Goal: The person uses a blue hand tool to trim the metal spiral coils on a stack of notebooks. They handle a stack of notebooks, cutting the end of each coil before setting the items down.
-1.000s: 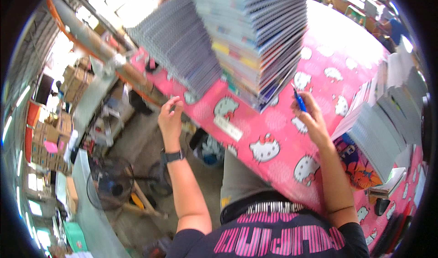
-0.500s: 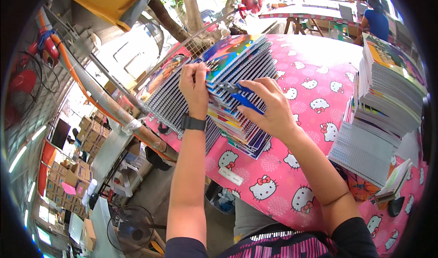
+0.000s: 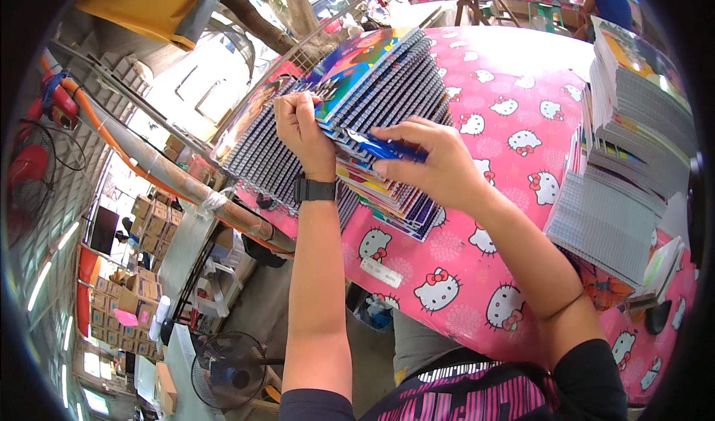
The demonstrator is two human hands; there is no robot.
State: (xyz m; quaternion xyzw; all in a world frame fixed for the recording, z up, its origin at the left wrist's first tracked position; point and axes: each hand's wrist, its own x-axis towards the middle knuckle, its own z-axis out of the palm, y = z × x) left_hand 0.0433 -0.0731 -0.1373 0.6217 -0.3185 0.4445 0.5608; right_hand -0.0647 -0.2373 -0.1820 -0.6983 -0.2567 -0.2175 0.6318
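My right hand (image 3: 439,160) is closed around blue-handled pliers (image 3: 381,146), with the jaws at the near corner of a spiral-bound notebook. That notebook (image 3: 357,71) lies on top of a tall stack, its cover brightly coloured. My left hand (image 3: 299,123), with a dark watch on its wrist, has its fingers curled round the same corner, just left of the pliers' jaws. Below it, the wire-bound spines of the stacked notebooks (image 3: 406,108) face right in rows. The exact spot where the jaws meet the wire is too small to make out.
A second pile of spiral notebooks (image 3: 261,153) stands left of the stack. Unbound or punched booklets (image 3: 633,130) rise at the right on the pink cartoon-cat tablecloth (image 3: 454,331). A metal pole (image 3: 179,186) runs along the left, near a fan (image 3: 229,370). A person in blue (image 3: 607,4) sits far off.
The pliers' handles have been squeezed together, and their jaws have moved left to the notebook's corner. My left hand keeps its place there. The whole view has shifted slightly.
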